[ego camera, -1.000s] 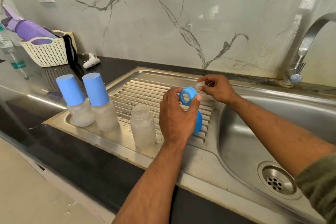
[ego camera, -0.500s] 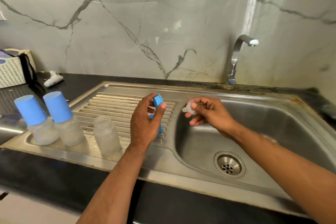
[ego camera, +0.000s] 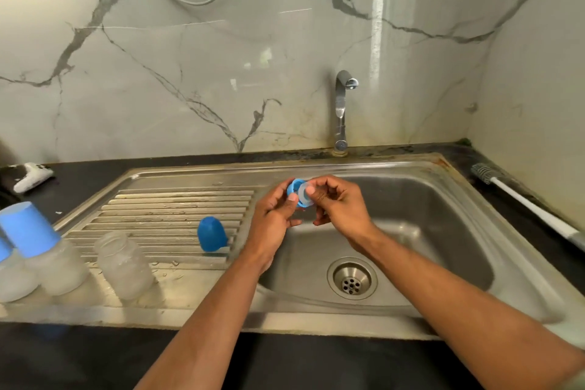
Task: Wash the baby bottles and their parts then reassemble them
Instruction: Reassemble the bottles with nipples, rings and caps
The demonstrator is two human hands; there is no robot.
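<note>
Over the left edge of the sink basin, my left hand pinches a blue screw ring. My right hand pinches a clear silicone teat and holds it against the ring. A blue cap lies on the ribbed drainboard. An open frosted bottle stands at the drainboard's front. Two capped bottles stand at the far left, one cut off by the frame edge.
The tap stands behind the basin, no water running. A bottle brush with a white handle lies on the black counter at right. A white object lies at back left. The drain sits in the basin floor.
My view has swung right. Both hands have come together over the basin edge, bringing the teat up against the ring. The blue cap, hidden behind my left hand before, now shows.
</note>
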